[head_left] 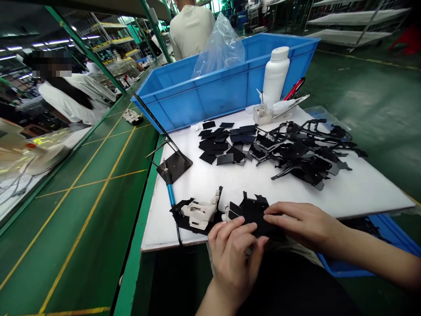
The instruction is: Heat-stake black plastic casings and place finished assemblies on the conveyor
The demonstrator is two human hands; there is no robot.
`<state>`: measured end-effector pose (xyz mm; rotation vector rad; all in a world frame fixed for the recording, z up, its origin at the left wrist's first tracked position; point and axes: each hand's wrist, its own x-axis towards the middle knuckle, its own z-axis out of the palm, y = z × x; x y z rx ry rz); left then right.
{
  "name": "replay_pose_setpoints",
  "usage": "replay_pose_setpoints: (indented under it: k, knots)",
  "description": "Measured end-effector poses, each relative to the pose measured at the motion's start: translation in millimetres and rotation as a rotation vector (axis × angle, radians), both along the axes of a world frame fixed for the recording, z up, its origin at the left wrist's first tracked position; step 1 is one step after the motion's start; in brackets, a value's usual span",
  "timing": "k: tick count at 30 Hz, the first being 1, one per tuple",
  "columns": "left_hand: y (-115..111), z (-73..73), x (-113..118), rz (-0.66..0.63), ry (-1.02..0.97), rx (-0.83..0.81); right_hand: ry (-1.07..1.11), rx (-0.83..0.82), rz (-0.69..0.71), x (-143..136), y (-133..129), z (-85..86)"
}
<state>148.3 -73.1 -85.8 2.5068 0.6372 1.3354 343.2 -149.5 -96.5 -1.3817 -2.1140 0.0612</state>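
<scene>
Head view: we have the black notched panel between our hands at the white tabletop's near edge. Our left hand curls at its near-left side; our right hand lays extended fingers on its right. We cannot tell whether either grips; its long axis is obscured.

The left hand and right hand partly hide the black part. The top edge crops the person in a pale top; the tabletop partly covers the lower blue crate.
</scene>
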Motion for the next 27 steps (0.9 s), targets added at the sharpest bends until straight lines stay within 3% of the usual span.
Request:
replay_pose_setpoints:
  k: [6, 27]
  knots:
    - [-2, -0.2, -1, 0.000, 0.008, -0.020, -0.161, 0.070, -0.018, -4, -3, 3.4]
    - [-1, 0.6, -1, 0.006, 0.045, -0.054, -0.236, 0.179, -0.111, -14, -5, -0.4]
